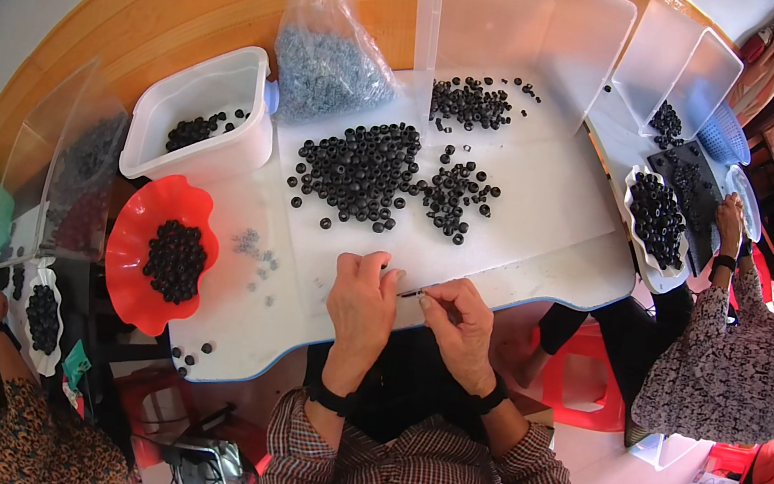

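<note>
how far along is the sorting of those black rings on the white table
Looks partly done: a red dish and a white tub already hold black rings. In hand: the left hand and right hand work one small piece between them. Left: a large loose pile on the white table.

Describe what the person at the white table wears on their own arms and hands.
Both hands are bare, no gloves. The left hand has a dark band at the wrist, and the right hand has a similar dark band. Both forearms wear checked sleeves in red, dark and pale lines, pushed back short of the wrists. No rings can be made out.
</note>
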